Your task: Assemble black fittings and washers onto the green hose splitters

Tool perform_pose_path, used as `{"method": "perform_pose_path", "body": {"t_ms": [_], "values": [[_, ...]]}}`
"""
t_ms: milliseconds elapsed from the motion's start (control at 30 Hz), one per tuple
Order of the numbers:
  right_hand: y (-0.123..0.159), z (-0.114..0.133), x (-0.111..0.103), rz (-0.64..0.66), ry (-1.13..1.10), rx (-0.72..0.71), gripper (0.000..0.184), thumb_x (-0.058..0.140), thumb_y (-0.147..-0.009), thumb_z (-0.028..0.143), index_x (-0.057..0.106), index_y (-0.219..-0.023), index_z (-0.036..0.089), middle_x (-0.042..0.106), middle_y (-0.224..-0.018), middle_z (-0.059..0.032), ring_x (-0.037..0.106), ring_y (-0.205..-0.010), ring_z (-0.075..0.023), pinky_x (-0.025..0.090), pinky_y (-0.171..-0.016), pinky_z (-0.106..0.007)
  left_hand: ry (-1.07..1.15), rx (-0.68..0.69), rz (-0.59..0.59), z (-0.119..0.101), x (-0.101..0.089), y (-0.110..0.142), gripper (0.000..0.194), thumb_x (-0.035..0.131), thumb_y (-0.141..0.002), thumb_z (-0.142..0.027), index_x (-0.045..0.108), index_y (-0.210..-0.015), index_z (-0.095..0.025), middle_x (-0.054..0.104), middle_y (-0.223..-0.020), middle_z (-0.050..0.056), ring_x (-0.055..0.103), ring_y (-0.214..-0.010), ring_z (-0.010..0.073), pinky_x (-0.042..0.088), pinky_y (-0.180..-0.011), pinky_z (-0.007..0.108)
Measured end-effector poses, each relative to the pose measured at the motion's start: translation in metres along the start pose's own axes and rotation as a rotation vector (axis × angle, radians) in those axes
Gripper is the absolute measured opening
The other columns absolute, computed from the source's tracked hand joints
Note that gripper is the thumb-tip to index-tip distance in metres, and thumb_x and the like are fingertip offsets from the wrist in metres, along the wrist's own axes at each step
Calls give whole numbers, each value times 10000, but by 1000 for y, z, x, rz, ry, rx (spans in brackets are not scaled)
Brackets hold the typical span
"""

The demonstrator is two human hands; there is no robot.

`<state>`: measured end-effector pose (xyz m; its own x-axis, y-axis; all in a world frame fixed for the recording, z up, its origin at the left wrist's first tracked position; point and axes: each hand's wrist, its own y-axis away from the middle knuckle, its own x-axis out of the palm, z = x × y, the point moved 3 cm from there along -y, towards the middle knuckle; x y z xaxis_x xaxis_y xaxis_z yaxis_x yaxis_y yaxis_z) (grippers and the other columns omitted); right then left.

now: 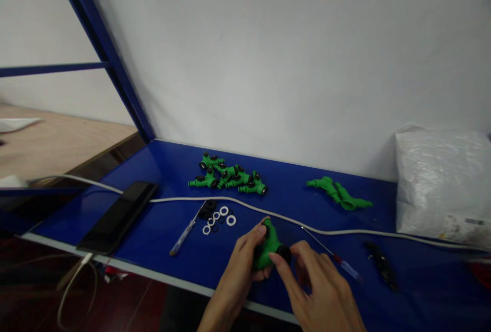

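Close to the front edge of the blue shelf, my left hand (pixel 243 255) is wrapped round a green Y-shaped hose connector (pixel 270 242). My right hand (pixel 316 281) pinches the black ring (pixel 283 254) at the connector's wide end between thumb and fingers. Left of my hands lie several white washers (pixel 230 220) and black rings. A clear-handled screwdriver (pixel 184 237) rests beside them. To the right of my hands, another screwdriver (pixel 337 258) points away from me, and beyond it are some black parts (pixel 381 265).
Several green connectors with black fittings (pixel 230 176) are grouped at the back. Two plain green connectors (pixel 339 194) lie farther right. A white cable (pixel 268 213) crosses the shelf. A black phone or tablet (pixel 118 214) is at left, a white plastic-wrapped package (pixel 441 183) at right.
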<state>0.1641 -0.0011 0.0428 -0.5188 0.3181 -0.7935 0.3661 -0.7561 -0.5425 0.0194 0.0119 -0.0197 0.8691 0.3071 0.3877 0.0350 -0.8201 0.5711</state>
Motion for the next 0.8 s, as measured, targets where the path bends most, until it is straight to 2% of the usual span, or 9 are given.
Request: {"method": "perform_pose_path", "body": {"t_ms": [100, 200, 300, 400, 500, 567, 633, 700, 800], "values": [[0, 2, 0, 35, -21, -54, 308, 484, -1040, 424, 591, -1220, 198, 732, -881, -75, 736, -711, -204, 602, -625, -288, 37, -17, -22, 1, -1, -1, 653, 775, -651, -683, 679, -1044, -170, 648, -911, 20, 577, -732, 139, 397, -569, 213], [1, 4, 2, 122, -68, -137, 369, 346, -1079, 288, 507, -1403, 218, 744, -1015, -86, 759, -849, -189, 616, -708, -266, 39, -35, 0, 0, 1, -3, 702, 768, -624, -716, 689, -1043, -157, 608, -790, -3, 510, -631, 112, 365, -532, 207], [2, 1, 4, 58, -87, -41, 275, 417, -1070, 341, 593, -1226, 198, 744, -882, -56, 754, -745, -181, 611, -665, -258, -1, -30, 12, -1, 2, -2, 703, 757, -650, -711, 702, -1075, -154, 623, -822, 12, 537, -663, 123, 395, -556, 212], [3, -1, 3, -21, -53, 61, 270, 544, -1013, 463, 611, -925, 217, 656, -644, 6, 661, -508, -164, 560, -511, -260, -29, -4, 3, -2, 0, 2, 664, 729, -724, -671, 691, -1167, -178, 652, -1096, 68, 620, -918, 192, 467, -650, 232], [2, 1, -1, -22, -59, 21, 304, 538, -1013, 466, 632, -1107, 193, 689, -725, -20, 698, -582, -173, 579, -547, -259, -29, -5, 5, -2, -1, 4, 691, 715, -742, -673, 677, -1230, -185, 630, -1207, 88, 614, -1012, 216, 472, -659, 231], [3, 2, -2, 44, -91, -48, 341, 459, -1052, 389, 573, -1318, 208, 735, -916, -64, 748, -741, -176, 611, -654, -252, -19, -6, 21, -2, -1, 3, 715, 710, -739, -685, 676, -1248, -184, 651, -1116, 76, 615, -897, 184, 452, -626, 220], [6, 0, 0, 104, -111, -93, 357, 384, -1073, 299, 537, -1389, 235, 743, -1030, -81, 761, -836, -171, 619, -729, -249, -24, -8, 30, -1, 0, 1, 732, 702, -734, -699, 681, -1254, -185, 656, -1006, 53, 585, -759, 145, 432, -592, 214], [11, -4, 4, 95, -100, -73, 331, 402, -1069, 291, 570, -1341, 204, 757, -1021, -94, 768, -835, -179, 623, -741, -254, -42, -2, 29, -1, 1, 0, 728, 709, -729, -698, 685, -1255, -195, 652, -1008, 48, 577, -743, 137, 435, -589, 212], [13, -9, 7, 67, -41, -45, 275, 454, -1057, 356, 664, -1129, 193, 772, -885, -82, 749, -667, -178, 616, -632, -255, -53, 12, -8, -1, 1, 0, 693, 740, -712, -683, 702, -1214, -206, 634, -1144, 61, 605, -880, 170, 474, -636, 220]]}}
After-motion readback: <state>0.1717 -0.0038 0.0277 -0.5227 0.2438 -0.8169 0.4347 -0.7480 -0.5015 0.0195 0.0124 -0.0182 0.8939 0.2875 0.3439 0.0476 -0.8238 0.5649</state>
